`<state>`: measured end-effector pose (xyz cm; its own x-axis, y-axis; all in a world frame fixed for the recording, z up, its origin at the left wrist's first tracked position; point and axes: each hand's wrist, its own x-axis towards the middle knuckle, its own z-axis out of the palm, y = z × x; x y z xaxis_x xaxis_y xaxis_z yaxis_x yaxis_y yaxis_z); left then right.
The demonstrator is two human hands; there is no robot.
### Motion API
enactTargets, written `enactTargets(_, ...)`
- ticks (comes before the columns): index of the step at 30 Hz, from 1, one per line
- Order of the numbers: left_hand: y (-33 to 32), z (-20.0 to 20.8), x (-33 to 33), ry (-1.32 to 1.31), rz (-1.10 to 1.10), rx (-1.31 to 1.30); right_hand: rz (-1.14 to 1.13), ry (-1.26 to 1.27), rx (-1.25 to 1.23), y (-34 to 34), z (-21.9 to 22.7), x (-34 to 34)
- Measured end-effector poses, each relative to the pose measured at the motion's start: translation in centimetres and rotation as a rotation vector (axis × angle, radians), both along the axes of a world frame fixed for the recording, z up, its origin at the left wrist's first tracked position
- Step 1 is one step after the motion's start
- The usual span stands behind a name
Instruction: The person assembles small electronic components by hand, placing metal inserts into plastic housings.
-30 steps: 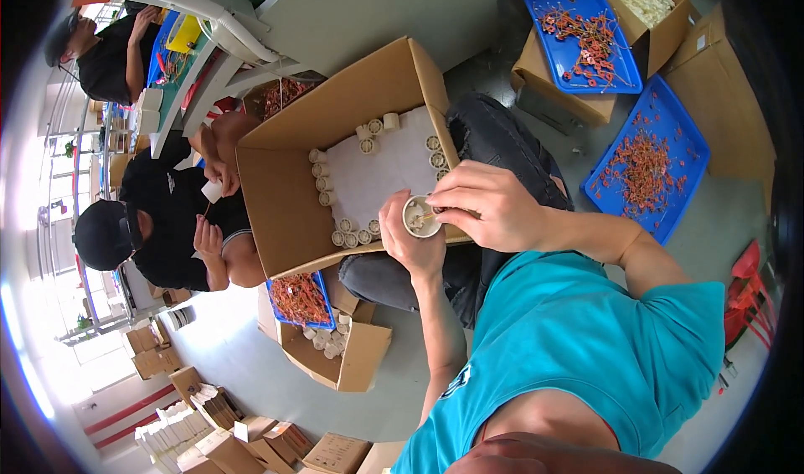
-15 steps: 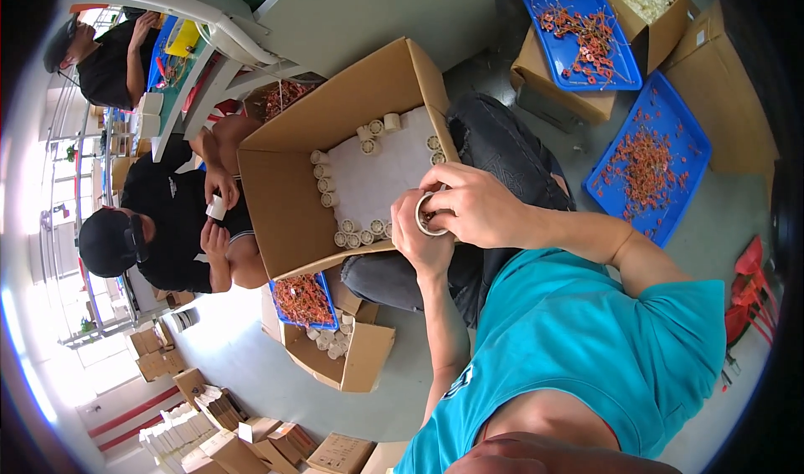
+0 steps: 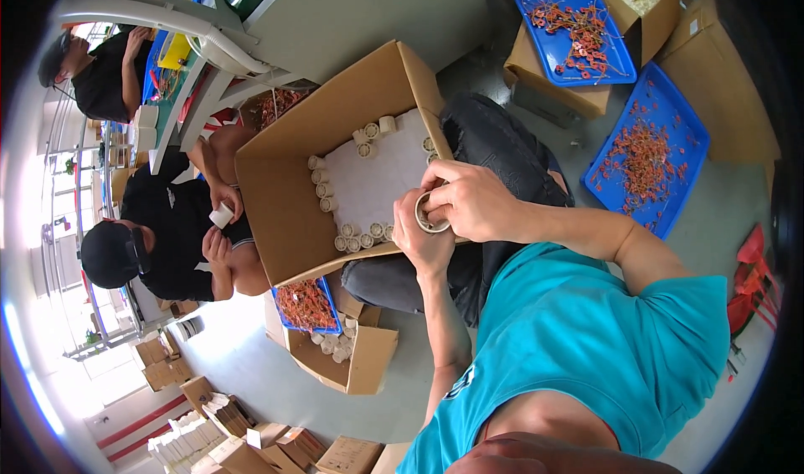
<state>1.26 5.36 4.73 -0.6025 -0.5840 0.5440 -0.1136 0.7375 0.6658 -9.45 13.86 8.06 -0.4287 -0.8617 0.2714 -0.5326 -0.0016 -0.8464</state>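
Note:
My left hand [image 3: 419, 244] is wrapped round a short white plastic cylinder [image 3: 432, 229], its round opening facing up. The fingers of my right hand [image 3: 477, 202] are bent together into that opening. They cover most of the inside, so what they grip there cannot be made out. Just beyond my hands stands an open cardboard box [image 3: 289, 198], with a pale sheet [image 3: 381, 185] on its bottom. Similar white cylinders [image 3: 365, 240] with spoked ends stand along its sides, and a small group [image 3: 366, 136] sits toward the far side.
On the right are two blue trays [image 3: 607, 168] [image 3: 615, 55] of small red-orange wired parts. Another such tray [image 3: 307, 306] and a small carton [image 3: 368, 361] of white cylinders lie left of my legs. A co-worker [image 3: 172, 231] sits opposite, holding a white cylinder [image 3: 222, 215]. A machine [image 3: 368, 22] stands behind.
My right fingers have shifted slightly within the cylinder's opening, while my left hand keeps its hold. The co-worker's cylinder has tilted and moved a little. The whole view has shifted slightly.

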Motion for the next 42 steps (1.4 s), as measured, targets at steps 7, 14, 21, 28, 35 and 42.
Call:
enactTargets(7, -0.6, -0.3, -0.3, 0.002, 0.014, -0.158, -0.016, -0.260, -0.005, -0.2, 0.0, -0.1)
enactTargets(14, -0.5, -0.3, -0.9, -0.024, -0.041, -0.046, -0.005, -0.179, -0.030, -0.1, -0.7, -1.0)
enactTargets(21, -2.7, -1.3, -2.4, -0.280, -0.184, 0.205, 0.109, -0.215, 0.137, -0.9, -3.4, -4.4)
enactTargets(28, -7.3, -1.8, -5.3, -0.482, -0.477, 0.208, 0.046, -0.181, 0.144, -1.9, -5.5, -6.5)
enactTargets(35, -22.1, -15.5, -9.9, -0.759, -0.211, 0.546, -0.300, 0.068, -0.509, -10.7, 0.5, -18.1)
enactTargets(42, -26.0, -30.2, -12.5, -1.021, 0.059, 0.056, -0.358, 0.379, -0.492, -31.9, 11.0, -26.1)
